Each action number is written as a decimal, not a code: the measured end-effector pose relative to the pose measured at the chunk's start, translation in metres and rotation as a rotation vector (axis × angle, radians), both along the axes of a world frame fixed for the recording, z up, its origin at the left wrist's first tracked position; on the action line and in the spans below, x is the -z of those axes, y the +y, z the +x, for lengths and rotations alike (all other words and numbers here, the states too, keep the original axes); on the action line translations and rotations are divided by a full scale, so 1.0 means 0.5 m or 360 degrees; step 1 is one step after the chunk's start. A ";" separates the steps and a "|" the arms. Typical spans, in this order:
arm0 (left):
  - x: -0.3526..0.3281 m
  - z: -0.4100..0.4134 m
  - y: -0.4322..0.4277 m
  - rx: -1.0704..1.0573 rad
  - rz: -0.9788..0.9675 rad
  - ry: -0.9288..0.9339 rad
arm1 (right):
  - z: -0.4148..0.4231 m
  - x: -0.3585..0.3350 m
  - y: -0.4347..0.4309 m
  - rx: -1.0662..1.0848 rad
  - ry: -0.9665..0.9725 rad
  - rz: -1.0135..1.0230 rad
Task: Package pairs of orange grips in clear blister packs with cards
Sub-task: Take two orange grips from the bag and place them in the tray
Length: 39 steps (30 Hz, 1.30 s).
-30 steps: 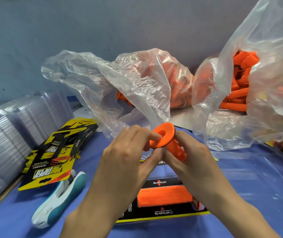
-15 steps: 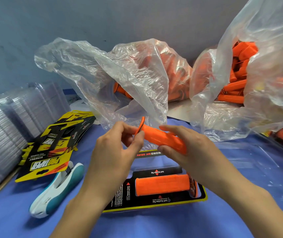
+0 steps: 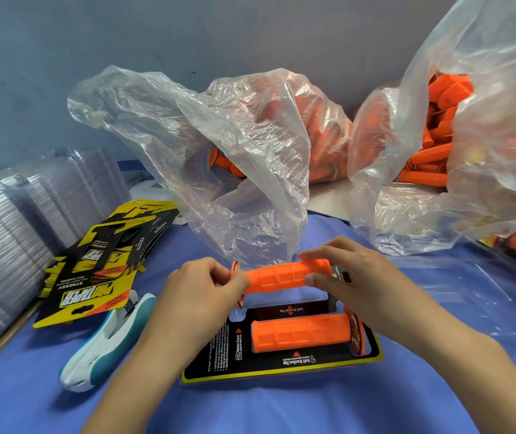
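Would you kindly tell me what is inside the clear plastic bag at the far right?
Loose orange grips are piled inside the bag. How many lie deeper cannot be seen; crumpled plastic covers them.

On the blue table [image 3: 281, 411]: front middle, blister pack with black-yellow card [image 3: 213, 355]; just left, white and teal stapler [image 3: 106, 343]; further left, pile of cards [image 3: 94, 277] and stacks of clear shells [image 3: 15, 233]; at the back, clear bag of orange grips [image 3: 244, 145], second bag [image 3: 485, 136] to its right.
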<state>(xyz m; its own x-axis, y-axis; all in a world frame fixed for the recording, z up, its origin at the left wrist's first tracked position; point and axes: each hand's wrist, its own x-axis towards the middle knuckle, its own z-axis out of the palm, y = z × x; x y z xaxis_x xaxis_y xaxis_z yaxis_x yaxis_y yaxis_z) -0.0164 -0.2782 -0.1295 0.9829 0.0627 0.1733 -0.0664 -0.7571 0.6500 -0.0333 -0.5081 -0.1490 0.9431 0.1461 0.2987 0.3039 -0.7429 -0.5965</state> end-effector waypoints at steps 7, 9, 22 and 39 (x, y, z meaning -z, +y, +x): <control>0.022 0.011 0.012 -0.0007 0.0103 0.0022 | 0.005 0.011 -0.006 -0.0026 0.0130 -0.0077; 0.026 0.013 0.014 -0.0045 0.0158 0.0049 | 0.005 0.014 -0.007 -0.0001 0.0115 -0.0114; 0.055 0.024 0.029 0.0022 0.0314 0.0087 | -0.002 0.019 -0.009 0.0059 0.0098 -0.0127; 0.063 0.031 0.055 0.0047 0.0274 -0.0127 | -0.027 0.052 -0.042 0.0491 -0.0048 -0.0398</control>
